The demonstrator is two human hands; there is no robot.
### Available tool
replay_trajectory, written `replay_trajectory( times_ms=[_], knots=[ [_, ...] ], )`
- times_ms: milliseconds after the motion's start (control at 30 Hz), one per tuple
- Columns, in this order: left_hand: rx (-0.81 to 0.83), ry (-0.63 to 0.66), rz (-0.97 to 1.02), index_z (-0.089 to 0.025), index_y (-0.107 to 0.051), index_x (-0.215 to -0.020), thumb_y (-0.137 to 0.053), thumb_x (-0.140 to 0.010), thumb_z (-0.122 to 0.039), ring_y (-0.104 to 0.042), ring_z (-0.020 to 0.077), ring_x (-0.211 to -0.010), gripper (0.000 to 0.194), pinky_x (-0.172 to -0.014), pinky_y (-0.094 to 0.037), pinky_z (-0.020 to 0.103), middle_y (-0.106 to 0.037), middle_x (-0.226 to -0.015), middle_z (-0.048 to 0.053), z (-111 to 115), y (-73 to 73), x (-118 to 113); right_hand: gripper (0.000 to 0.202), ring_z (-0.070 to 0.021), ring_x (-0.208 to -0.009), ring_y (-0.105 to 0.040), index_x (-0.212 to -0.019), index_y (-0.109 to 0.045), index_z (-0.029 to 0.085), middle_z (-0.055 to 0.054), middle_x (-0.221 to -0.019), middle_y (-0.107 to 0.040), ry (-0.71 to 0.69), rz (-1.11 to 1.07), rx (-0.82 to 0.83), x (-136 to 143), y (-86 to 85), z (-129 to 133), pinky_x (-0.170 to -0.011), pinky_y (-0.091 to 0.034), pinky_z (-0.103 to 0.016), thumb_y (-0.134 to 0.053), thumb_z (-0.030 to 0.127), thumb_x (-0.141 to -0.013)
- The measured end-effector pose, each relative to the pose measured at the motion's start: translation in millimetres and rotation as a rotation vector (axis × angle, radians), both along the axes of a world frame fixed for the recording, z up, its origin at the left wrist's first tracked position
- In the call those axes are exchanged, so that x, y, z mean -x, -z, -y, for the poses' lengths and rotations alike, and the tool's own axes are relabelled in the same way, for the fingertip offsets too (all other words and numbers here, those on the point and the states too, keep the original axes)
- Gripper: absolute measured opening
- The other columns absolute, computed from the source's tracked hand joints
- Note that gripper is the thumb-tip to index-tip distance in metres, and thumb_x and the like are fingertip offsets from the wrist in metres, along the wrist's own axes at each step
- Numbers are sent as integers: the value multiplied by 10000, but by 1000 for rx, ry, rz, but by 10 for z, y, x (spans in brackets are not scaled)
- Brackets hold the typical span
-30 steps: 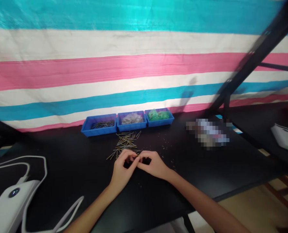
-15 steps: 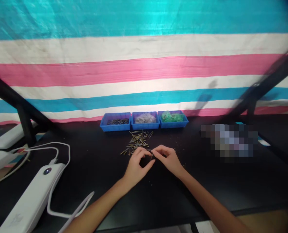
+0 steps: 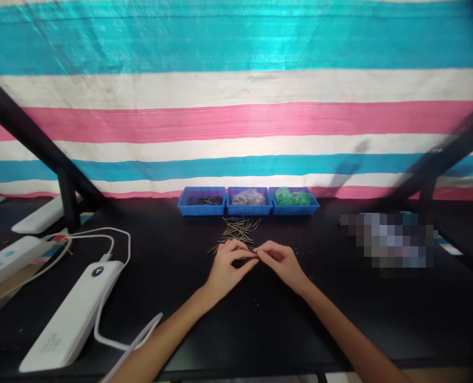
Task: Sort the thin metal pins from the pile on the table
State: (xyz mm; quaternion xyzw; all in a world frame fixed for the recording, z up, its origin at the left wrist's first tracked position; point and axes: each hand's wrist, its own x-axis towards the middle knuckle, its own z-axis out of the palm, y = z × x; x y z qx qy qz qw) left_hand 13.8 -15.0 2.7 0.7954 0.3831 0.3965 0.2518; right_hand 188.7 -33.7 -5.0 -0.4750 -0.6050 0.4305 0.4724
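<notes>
My left hand (image 3: 227, 268) and my right hand (image 3: 282, 263) meet low over the table, fingertips almost touching. Between the left thumb and fingers lies a thin metal rod (image 3: 244, 258), mostly covered. The right thumb and index finger pinch at its right end, where a small dark tip shows. Just beyond the hands is a loose pile of thin metal rods (image 3: 238, 229), gold and grey, perhaps drill bits; the fingers hide its near edge.
Behind the pile stand three blue trays in a row: one with dark thin rods (image 3: 204, 201), one with clear plastic bags (image 3: 248, 197), one with green plastic bags (image 3: 292, 197). A white power bank (image 3: 71, 319) with cables lies left, near a power strip (image 3: 11, 260). A blurred-out object (image 3: 391, 242) lies right.
The left thumb and fingers have drawn closer together around the rod. The view has shifted slightly, so the scene sits further right. Both hands stay by the pile.
</notes>
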Motion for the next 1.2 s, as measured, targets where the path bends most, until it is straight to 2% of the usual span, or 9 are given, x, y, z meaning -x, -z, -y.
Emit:
replay_trajectory(
  times_ms=[167, 400, 500, 567, 733, 833, 1067, 1133, 1200],
  knots=[
    [-94, -140, -44, -248, -692, -784, -615, -778, -332, -589, 157, -819, 114, -764, -396, 335, -640, -844, 14, -193, -50, 112, 225, -123, -658, -555, -962, -676, 204, -15, -755, -640, 75, 159, -48, -13, 17, 0, -588, -422, -247, -587, 330, -798],
    [-338, -566, -192, -248, -694, -831, -582, -794, -388, -555, 215, -917, 183, -823, -363, 380, -610, -910, 40, -1043, -296, 503, 193, -102, -653, -539, -970, -656, 230, -3, -797, -611, -8, 396, -195, -22, 67, 19, -597, -409, -235, -566, 240, -799],
    [-343, -660, -234, -242, -658, -984, -573, -799, -395, -529, 246, -968, 255, -822, -357, 389, -597, -982, 62, -1159, -356, 504, 204, -108, -688, -543, -988, -643, 238, -1, -823, -601, -17, 448, -218, -34, 83, 13, -645, -430, -244, -581, 244, -794],
    [-356, -614, -249, -235, -625, -1039, -573, -796, -409, -522, 248, -985, 303, -827, -357, 383, -588, -1006, 66, -1062, -327, 427, 203, -123, -742, -547, -992, -639, 241, -8, -848, -597, 3, 469, -244, -41, 75, 12, -688, -443, -257, -586, 253, -796],
    [-368, -212, -359, -238, -602, -1016, -525, -836, -365, -542, 203, -957, 234, -827, -366, 348, -589, -1019, 54, -590, -109, 240, 241, -156, -915, -547, -1026, -639, 245, -31, -998, -589, 71, 578, -306, -56, 27, 24, -979, -349, -378, -605, 309, -797],
    [-389, -56, -387, -232, -603, -995, -528, -834, -332, -542, 197, -955, 203, -814, -376, 337, -599, -994, 52, -422, -54, 194, 293, -169, -954, -534, -1074, -630, 256, -35, -1036, -585, 65, 667, -292, -72, 30, 27, -972, -352, -380, -613, 339, -793],
    [-552, 50, -363, -235, -600, -960, -532, -820, -207, -544, 196, -957, 158, -813, -399, 336, -606, -975, 48, -226, -170, 111, 255, -175, -939, -539, -1047, -631, 264, -23, -1019, -601, 48, 713, -267, -94, 14, 19, -883, -377, -340, -595, 347, -809],
    [-615, 83, -376, -224, -596, -953, -538, -811, -181, -553, 192, -945, 159, -813, -403, 332, -613, -960, 47, -215, -150, 116, 264, -181, -938, -544, -1044, -628, 267, -25, -1012, -608, 111, 726, -263, -174, -42, -12, -876, -366, -346, -605, 358, -798],
    [-666, 109, -396, -212, -591, -953, -546, -803, -164, -562, 188, -937, 164, -815, -405, 329, -619, -953, 48, -243, -112, 140, 247, -193, -936, -550, -1017, -634, 268, -33, -999, -614, 276, 739, -261, -351, -115, -53, -868, -357, -358, -603, 367, -794]
  ],
)
